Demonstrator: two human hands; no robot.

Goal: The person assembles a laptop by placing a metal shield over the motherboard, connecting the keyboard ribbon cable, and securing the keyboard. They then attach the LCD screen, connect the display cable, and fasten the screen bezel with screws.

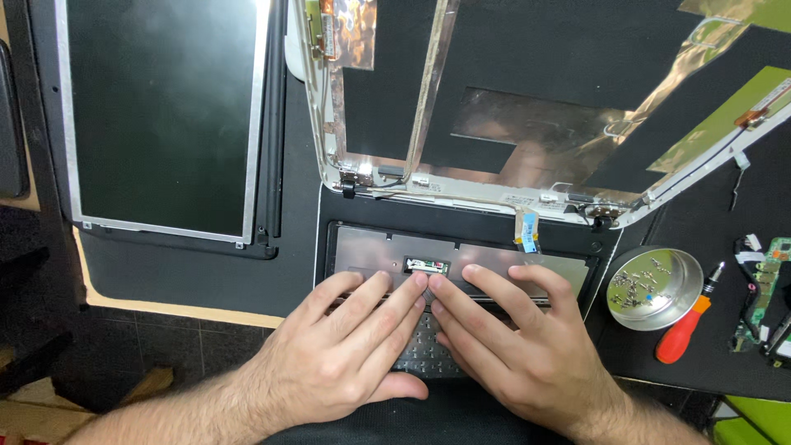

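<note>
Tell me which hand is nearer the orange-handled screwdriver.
Right. The right hand lies on the keyboard just left of the screwdriver; the left hand sits farther left, beyond the right hand.

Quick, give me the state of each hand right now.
Left hand: open, flat, fingers pressing on the laptop keyboard.
Right hand: open, flat on the same keyboard, gripping nothing.

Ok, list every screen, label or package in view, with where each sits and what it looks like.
Detached display panel: upper left on the black mat, flat dark rectangle in a thin silver frame.
Small label: on the laptop base just beyond the fingertips of the left hand and right hand, narrow green-and-white strip.
No packages in view.
</note>
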